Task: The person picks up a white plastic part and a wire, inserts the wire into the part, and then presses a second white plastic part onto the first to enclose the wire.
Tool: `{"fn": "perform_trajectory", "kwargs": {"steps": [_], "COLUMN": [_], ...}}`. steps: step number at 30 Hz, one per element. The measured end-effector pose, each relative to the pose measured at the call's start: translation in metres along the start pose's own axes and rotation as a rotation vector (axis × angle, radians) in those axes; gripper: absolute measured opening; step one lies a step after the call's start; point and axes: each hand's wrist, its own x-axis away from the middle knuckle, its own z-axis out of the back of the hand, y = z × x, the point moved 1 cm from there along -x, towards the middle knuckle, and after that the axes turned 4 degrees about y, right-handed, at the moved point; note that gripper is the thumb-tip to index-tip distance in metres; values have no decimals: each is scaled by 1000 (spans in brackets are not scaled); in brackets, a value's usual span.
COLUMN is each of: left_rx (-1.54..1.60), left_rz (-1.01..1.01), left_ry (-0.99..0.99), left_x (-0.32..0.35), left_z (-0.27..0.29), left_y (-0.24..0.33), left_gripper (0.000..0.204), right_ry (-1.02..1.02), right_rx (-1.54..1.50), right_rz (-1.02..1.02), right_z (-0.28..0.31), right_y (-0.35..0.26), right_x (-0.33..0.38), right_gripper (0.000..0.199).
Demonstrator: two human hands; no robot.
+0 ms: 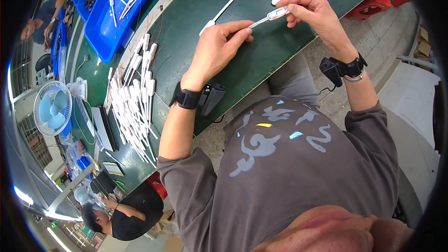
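Observation:
Both my hands hold one long white plastic strip piece [272, 16] above the dark green table [261, 60]. My left hand [217, 49] pinches its thin tail end between thumb and fingers. My right hand [312, 14] grips the wider clear head end. Each wrist wears a black strap with a small black device. Several loose white pieces [219, 13] of the same kind lie on the table just beyond my hands.
A large pile of white pieces [135, 98] lies to my left. Blue trays [107, 23] with more parts stand at the far left. A small blue fan [52, 108] sits at the table's left end. Other people work at the left and lower left. Red stools [373, 4] stand at the upper right.

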Motion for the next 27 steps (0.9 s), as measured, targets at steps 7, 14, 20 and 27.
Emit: {"fn": "perform_trajectory", "kwargs": {"steps": [7, 14, 20, 27], "left_rx": [-53, 73, 330, 626], "left_rz": [-257, -180, 31, 284], "left_ry": [250, 249, 182, 49], "left_x": [-10, -9, -9, -12], "left_z": [-29, -30, -24, -10], "left_y": [15, 14, 11, 7], "left_gripper": [26, 26, 28, 22], "right_ry": [-5, -36, -53, -74], "right_rx": [5, 7, 29, 84], "right_rz": [0, -38, -22, -20], "right_z": [-8, -8, -17, -25], "right_y": [-8, -7, -8, -5], "right_x": [-4, -10, -11, -13], "right_gripper": [28, 27, 26, 27]}}
